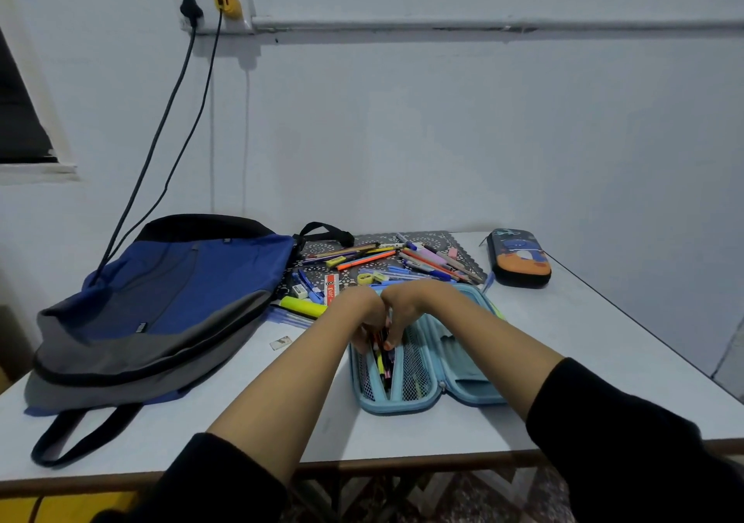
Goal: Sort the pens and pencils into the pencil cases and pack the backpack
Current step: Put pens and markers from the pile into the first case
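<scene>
Your left hand [362, 317] and right hand [404, 311] both pinch pens [380, 365] into the open case [402, 406] near the surface [402, 434] front edge; next you likely need more from the far pile [374, 261].

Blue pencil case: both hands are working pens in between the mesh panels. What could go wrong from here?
1. The pens look bunched in the narrow gap between the mesh panels of the blue pencil case. Forcing them with the left hand and right hand could snag the mesh.
2. The yellow highlighter lies right beside the left wrist, so a sideways move might knock it away.
</scene>
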